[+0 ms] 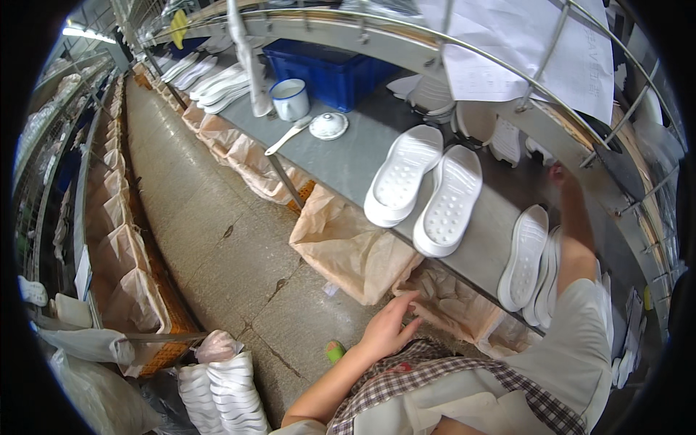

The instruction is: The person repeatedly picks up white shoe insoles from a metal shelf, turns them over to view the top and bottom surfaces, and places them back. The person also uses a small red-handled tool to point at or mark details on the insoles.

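Note:
My left hand hangs in front of my apron, fingers loosely curved and apart, holding nothing. It is beside the lined bin below the bench. My right arm reaches over the grey bench to its back, where my right hand is close to a small white piece, perhaps a sole. The hand is small and blurred, so its grip cannot be made out. White shoe soles stand in front of me: one stack, another stack beside it, and several more soles near my right arm.
Farther left on the bench are a white mug, a lidded white dish, a brush-like tool, a blue crate and more soles. Metal wire rails run above. Bagged soles stand on the floor, lower left.

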